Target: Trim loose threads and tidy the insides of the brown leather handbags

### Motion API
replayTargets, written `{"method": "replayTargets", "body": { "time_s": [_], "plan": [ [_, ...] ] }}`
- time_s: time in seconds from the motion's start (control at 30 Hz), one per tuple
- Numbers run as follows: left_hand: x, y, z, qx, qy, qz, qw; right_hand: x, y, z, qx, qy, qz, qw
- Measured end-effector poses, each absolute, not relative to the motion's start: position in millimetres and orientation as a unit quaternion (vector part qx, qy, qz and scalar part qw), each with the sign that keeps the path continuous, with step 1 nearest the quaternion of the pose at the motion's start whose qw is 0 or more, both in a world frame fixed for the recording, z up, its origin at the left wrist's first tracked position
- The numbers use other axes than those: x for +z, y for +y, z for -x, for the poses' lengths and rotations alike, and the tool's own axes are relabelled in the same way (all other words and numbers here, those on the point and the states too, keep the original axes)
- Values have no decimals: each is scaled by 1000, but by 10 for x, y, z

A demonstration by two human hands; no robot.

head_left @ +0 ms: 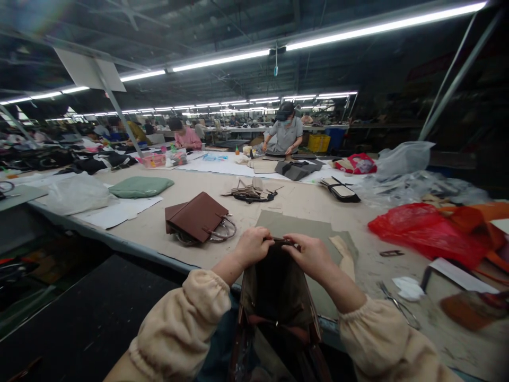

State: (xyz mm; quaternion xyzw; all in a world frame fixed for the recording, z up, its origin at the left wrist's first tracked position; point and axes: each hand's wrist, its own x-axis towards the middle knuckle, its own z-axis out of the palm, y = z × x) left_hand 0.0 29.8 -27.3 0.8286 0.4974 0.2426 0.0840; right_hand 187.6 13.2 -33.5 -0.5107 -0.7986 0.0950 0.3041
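A dark brown bag (278, 297) stands open at the table's front edge, its dark inside facing up. My left hand (254, 246) pinches the far rim of the bag on the left. On the same rim, a little to the right, my right hand (310, 254) grips with thumb and fingers. Beneath and beyond the hands lies a grey-green sheet (294, 223). To the left, a brown handbag (201, 215) rests on its side with its handles toward the right.
A green pouch (141, 187) and clear plastic (79, 193) lie left. Scissors (400, 307), a small clipper (392, 253) and a red plastic bag (425, 231) are right. Scraps (254, 191) lie mid-table. A person in grey (287, 135) works across the table.
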Motion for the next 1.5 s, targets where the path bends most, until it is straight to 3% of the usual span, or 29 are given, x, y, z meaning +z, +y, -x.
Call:
{"method": "replayTargets", "body": {
  "time_s": [0.5,1.1,1.5],
  "plan": [
    [-243,254,-55,200,541,-817,12,-263,200,-1881,63,-812,515,265],
    [-270,295,27,230,488,-839,65,-294,265,-1846,74,-805,519,279],
    [-264,303,-16,195,503,-841,39,-247,247,-1824,42,-812,517,269]
  ]
}}
